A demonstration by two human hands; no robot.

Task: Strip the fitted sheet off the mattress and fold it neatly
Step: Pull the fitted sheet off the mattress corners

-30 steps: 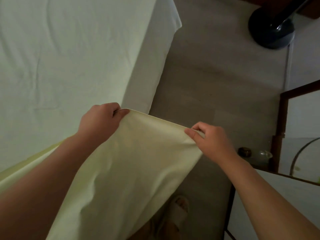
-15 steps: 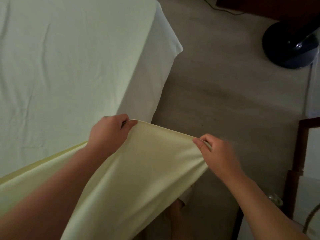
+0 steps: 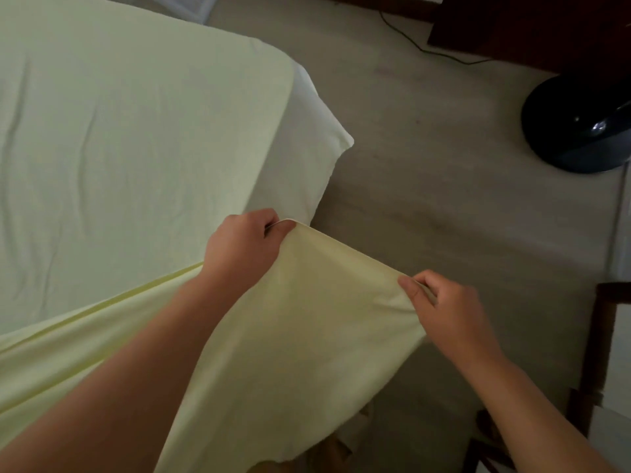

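Observation:
The pale yellow fitted sheet (image 3: 300, 336) is stretched between both my hands beside the bed and hangs down in front of me, its left part lying across the near mattress. My left hand (image 3: 242, 247) grips one end of the sheet's top edge next to the mattress side. My right hand (image 3: 440, 305) pinches the other end, out over the floor. The mattress (image 3: 136, 131) fills the left of the view, its white corner (image 3: 307, 145) bare at the far right end.
Beige floor (image 3: 444, 165) runs along the right of the bed. A black round fan base (image 3: 577, 128) stands at the upper right with a cable (image 3: 426, 49) trailing past dark wooden furniture (image 3: 529, 25). A dark wood frame (image 3: 594, 353) is at the right edge.
The view has tilted up, showing more of the bed's far corner. Both hands keep their hold on the sheet edge; the right hand has dropped lower and farther right.

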